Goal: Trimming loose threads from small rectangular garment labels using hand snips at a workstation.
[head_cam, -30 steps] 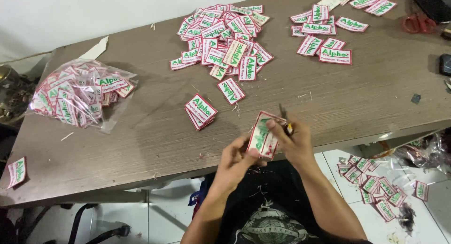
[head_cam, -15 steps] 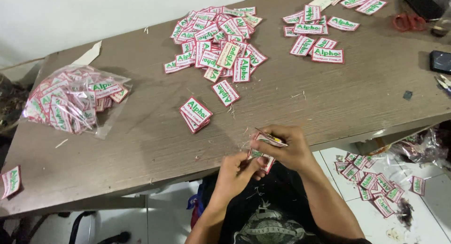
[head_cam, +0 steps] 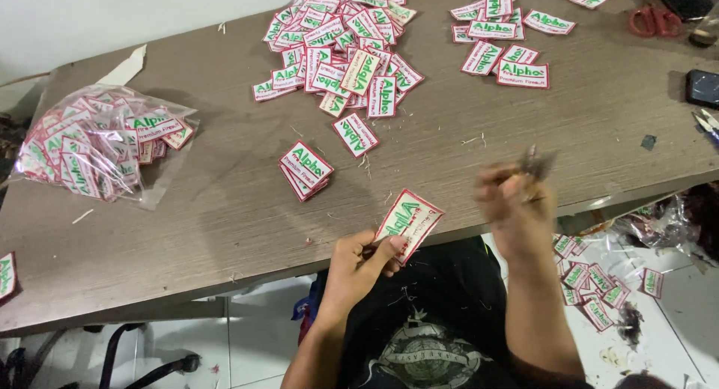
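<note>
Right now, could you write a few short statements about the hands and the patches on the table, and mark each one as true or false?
1. The left hand holds a patch at the table edge. True.
2. The right hand lies flat and empty on the table. False: it is raised and blurred, gripping a small tool.
3. A clear bag of patches lies at the left of the table. True.
4. The red scissors are in the left hand. False: they lie at the far right of the table.
5. A small stack of patches lies between the bag and the hands. True.
</note>
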